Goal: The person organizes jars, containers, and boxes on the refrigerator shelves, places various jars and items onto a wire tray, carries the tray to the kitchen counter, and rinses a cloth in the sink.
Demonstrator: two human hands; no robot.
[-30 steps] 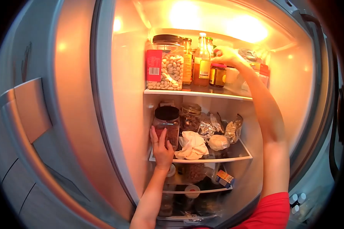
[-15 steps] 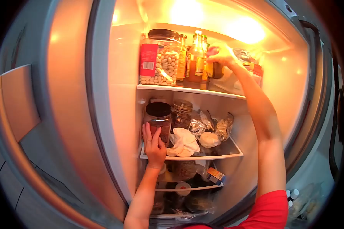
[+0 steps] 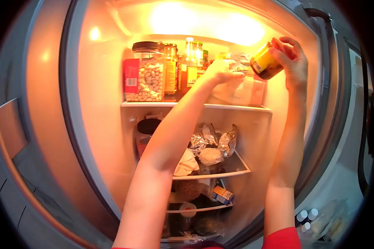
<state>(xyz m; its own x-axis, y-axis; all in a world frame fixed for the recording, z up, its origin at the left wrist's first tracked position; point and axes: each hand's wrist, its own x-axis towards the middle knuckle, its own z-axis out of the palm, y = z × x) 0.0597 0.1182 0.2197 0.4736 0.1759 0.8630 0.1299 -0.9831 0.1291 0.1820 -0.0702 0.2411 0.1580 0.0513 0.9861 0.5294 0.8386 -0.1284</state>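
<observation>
One tilted, yellow-labelled jar (image 3: 263, 61) is clamped in the right hand (image 3: 294, 64), near the top shelf's (image 3: 237, 108) right end; hold it firmly, clear of the left hand (image 3: 222, 72), whose grip I cannot tell.

No words can be read. A barcode (image 3: 131, 81) marks the red label (image 3: 131, 68) on the tub (image 3: 151, 79), another the yellow label (image 3: 260, 57) on the held jar (image 3: 266, 72).

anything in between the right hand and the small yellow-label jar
Nothing visible: the right hand grips the small jar directly, tilted. The left hand is on the jar's other side, at the top shelf, not between them.
</observation>
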